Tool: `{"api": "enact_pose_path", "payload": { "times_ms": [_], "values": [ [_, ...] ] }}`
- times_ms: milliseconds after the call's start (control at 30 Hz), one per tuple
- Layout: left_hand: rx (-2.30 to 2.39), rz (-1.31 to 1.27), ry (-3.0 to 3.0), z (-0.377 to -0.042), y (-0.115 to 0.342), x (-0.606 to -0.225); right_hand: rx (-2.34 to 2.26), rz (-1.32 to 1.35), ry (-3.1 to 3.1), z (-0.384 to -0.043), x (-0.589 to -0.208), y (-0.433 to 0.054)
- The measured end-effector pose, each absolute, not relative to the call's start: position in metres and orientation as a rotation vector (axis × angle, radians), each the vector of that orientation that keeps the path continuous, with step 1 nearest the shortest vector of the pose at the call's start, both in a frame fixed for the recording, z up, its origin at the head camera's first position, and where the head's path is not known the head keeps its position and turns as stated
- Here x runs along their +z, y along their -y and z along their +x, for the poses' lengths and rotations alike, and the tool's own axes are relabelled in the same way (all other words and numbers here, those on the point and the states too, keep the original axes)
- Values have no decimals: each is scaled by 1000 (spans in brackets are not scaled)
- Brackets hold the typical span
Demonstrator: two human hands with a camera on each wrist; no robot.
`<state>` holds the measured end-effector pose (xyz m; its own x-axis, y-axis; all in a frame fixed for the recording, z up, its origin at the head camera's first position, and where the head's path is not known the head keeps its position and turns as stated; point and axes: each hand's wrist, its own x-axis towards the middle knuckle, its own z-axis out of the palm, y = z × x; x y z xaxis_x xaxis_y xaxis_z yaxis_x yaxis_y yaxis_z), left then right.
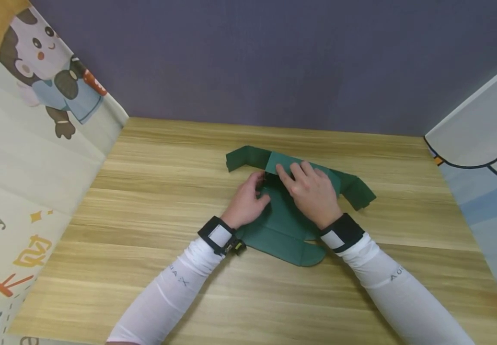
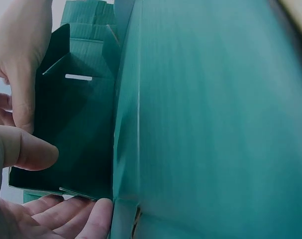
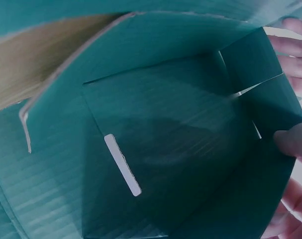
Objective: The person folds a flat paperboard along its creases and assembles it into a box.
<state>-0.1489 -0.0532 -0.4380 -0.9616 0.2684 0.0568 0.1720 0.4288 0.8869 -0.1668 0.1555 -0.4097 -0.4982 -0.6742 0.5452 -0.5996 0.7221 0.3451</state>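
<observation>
Head view: right hand (image 1: 314, 192) in a grip on green cardboard (image 1: 282, 211), left hand (image 1: 245, 201) loose-fingered against it.

White-sleeved and black-strapped, as I see it.
Dark lettering (image 1: 397, 274) marks each white sleeve (image 1: 408, 306); each black wrist strap (image 1: 351, 232) bears a pale patch (image 1: 332, 240), and the left adds a small black module (image 1: 238, 247).

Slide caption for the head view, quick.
Right hand on a partly folded green cardboard box, left hand at its edge, wood-grain table beneath.
</observation>
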Motion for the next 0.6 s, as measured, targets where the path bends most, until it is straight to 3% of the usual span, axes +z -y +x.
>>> {"api": "enact_pose_path", "payload": {
  "times_ms": [333, 600],
  "values": [
    [1633, 356, -2635, -159, 54, -440, -121, 983, 2250, -176, -411, -162],
    [1494, 28, -2965, -167, 76, -436, -106, 997, 2245, -182, -410, -164]
  ]
}}
